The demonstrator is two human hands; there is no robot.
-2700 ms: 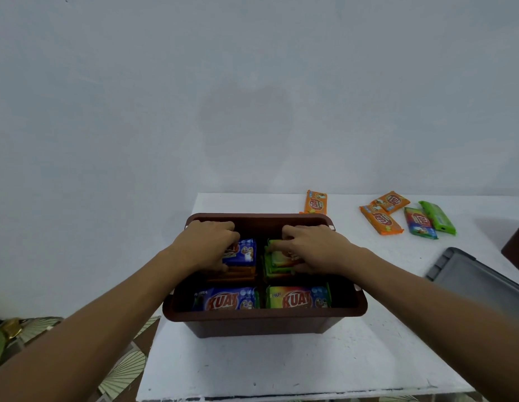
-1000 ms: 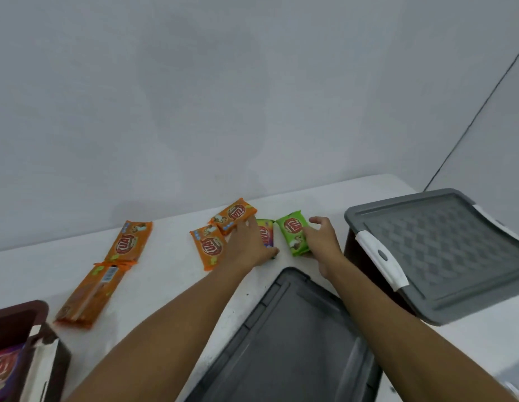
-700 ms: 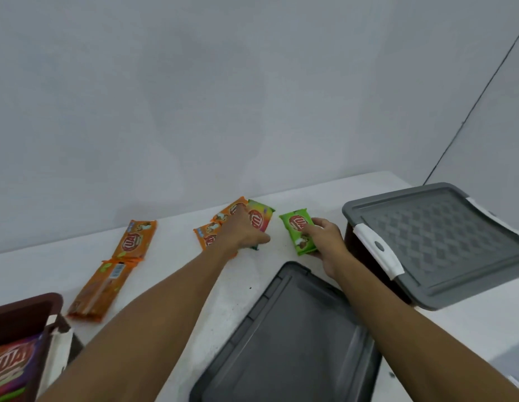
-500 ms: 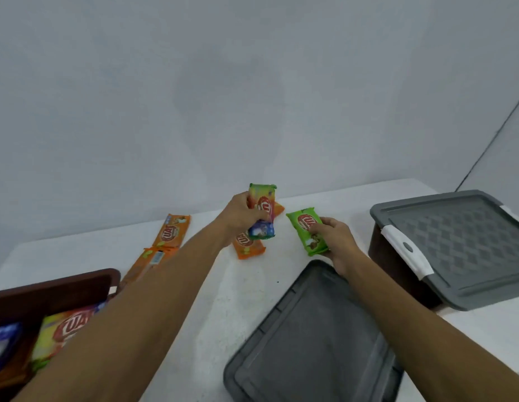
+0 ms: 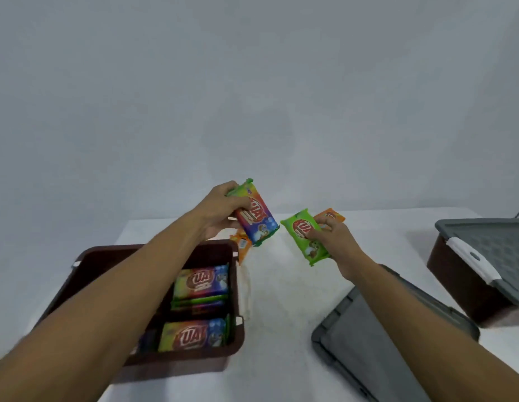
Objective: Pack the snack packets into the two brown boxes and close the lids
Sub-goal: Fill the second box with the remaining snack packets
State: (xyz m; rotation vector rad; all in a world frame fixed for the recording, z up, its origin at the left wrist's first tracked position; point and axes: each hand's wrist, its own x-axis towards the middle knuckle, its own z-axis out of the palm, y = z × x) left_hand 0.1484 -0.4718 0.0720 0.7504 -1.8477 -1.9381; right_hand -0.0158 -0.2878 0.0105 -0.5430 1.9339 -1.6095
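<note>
My left hand (image 5: 220,210) grips a rainbow-coloured snack packet (image 5: 257,219) in the air above the far right corner of the open brown box (image 5: 238,288). Several packets (image 5: 201,281) lie inside that box. A green snack packet (image 5: 306,237) is held above the white table by my right hand (image 5: 336,242). An orange packet (image 5: 329,217) lies on the table behind the green one, and another orange packet (image 5: 242,245) peeks out below the rainbow one. At the right edge stands the second brown box (image 5: 461,285) with its grey lid (image 5: 496,250) on.
A loose grey lid (image 5: 365,352) lies flat on the white table (image 5: 281,314) at the lower right, between the two boxes. A plain grey wall rises behind the table.
Both hands picked a packet off the table, lifted it and carried it left toward the open box. The view swung left, bringing that box back in.
</note>
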